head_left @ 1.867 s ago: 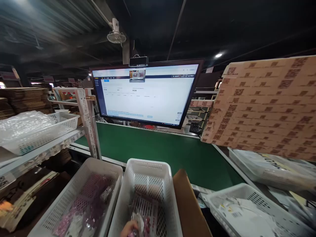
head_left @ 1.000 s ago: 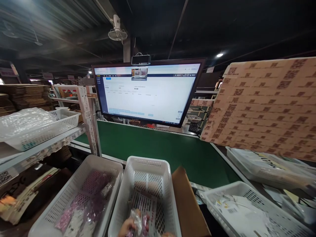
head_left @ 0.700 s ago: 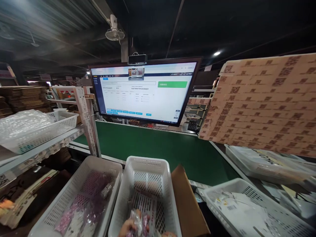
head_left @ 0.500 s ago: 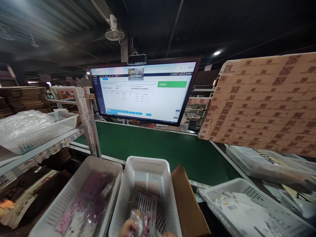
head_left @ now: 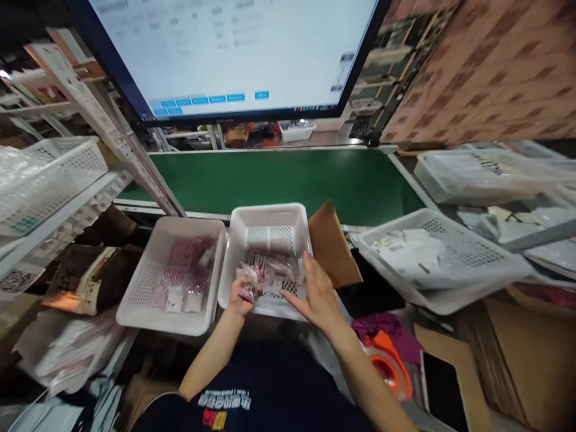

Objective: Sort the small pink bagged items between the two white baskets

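Note:
My left hand [head_left: 242, 297] is closed around a small clear plastic bag with pink contents [head_left: 247, 281], over the near left part of the middle white basket [head_left: 228, 282]. Fingers apart, my right hand [head_left: 317, 294] reaches over that basket's right side, close to more clear bags [head_left: 281, 270] lying inside it. Nothing shows in its grasp. To the left stands another white basket [head_left: 135, 288] holding several plastic bags with pink and white contents [head_left: 184, 294]. What exactly is in the bags is too blurred to tell.
A large monitor [head_left: 234, 60] hangs above a green conveyor belt [head_left: 270, 180]. A cardboard flap [head_left: 333, 246] stands right of the middle basket. Further right are a basket of white packets [head_left: 414, 252], an orange tape dispenser [head_left: 389, 363] and a phone [head_left: 443, 390].
The view has tipped down from the monitor to the baskets. My right hand, barely visible before, now shows spread over the middle basket. The left still holds the bag.

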Demonstrator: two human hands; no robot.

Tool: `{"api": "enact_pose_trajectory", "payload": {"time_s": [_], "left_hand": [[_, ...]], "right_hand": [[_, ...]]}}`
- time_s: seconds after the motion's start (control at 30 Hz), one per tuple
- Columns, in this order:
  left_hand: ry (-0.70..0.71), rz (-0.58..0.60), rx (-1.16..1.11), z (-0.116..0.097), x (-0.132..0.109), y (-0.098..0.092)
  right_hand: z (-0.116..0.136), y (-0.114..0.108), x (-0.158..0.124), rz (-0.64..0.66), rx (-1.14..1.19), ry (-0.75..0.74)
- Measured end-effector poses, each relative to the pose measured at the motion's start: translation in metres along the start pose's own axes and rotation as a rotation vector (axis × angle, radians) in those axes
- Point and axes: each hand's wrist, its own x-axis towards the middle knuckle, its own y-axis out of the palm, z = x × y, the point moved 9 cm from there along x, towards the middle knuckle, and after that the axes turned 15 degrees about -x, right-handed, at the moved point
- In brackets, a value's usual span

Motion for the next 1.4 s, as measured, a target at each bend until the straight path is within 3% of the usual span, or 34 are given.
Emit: {"api": "enact_pose_trajectory", "payload": {"time_s": [0.07, 0.13, 0.23, 0.3, 0.4, 0.6, 0.7, 0.83, 0.9, 0.97, 1.03, 1.13, 1.2, 1.3, 1.4], "left_hand": [[0.038, -0.035, 0.046, -0.004, -0.009, 0.006], [0.058, -0.014, 0.104, -0.004, -0.021, 0.016], [0.093, 0.080, 0.187, -0.002, -0.040, 0.032], [0.068, 0.115, 0.210, 0.003, -0.049, 0.036], [-0.025, 0.118, 0.215, 0.011, -0.058, 0.033], [-0.034, 0.142, 0.215, 0.014, -0.061, 0.027], [-0.008, 0.097, 0.163, 0.012, -0.055, 0.014], [0.005, 0.000, 0.100, 0.009, -0.049, -0.009], [-0.015, 0.012, 0.101, 0.009, -0.050, -0.010], [-0.061, 0.068, 0.110, 0.013, -0.050, -0.003], [-0.119, 0.115, 0.112, 0.023, -0.048, 0.006], [-0.130, 0.055, 0.108, 0.039, -0.036, 0.006], [-0.101, -0.006, 0.123, 0.048, -0.028, 0.003], [-0.080, -0.024, 0.161, 0.047, -0.024, 0.003], [0.034, -0.057, 0.270, 0.013, -0.027, 0.000]], "right_hand": [[0.012, 0.039, -0.010, 0.289, 0.092, -0.041], [0.032, 0.056, -0.019, 0.415, 0.221, -0.082], [0.056, 0.057, -0.018, 0.406, 0.310, -0.134], [0.056, 0.055, -0.010, 0.350, 0.292, -0.082], [0.045, 0.053, 0.001, 0.307, 0.260, 0.013], [0.047, 0.052, 0.008, 0.414, 0.457, 0.055], [0.056, 0.020, 0.017, 0.251, 0.483, -0.033], [0.053, -0.035, 0.029, -0.144, 0.273, -0.161], [0.042, -0.042, 0.032, -0.311, 0.143, -0.184], [0.025, -0.020, 0.038, -0.297, 0.085, -0.156], [0.007, 0.022, 0.043, -0.127, 0.107, -0.066], [-0.005, 0.075, 0.035, 0.088, 0.198, 0.085], [-0.001, 0.087, 0.025, 0.135, 0.242, 0.121], [0.010, 0.065, 0.021, 0.047, 0.239, 0.079], [0.010, 0.002, 0.028, -0.268, 0.141, 0.020]]}}
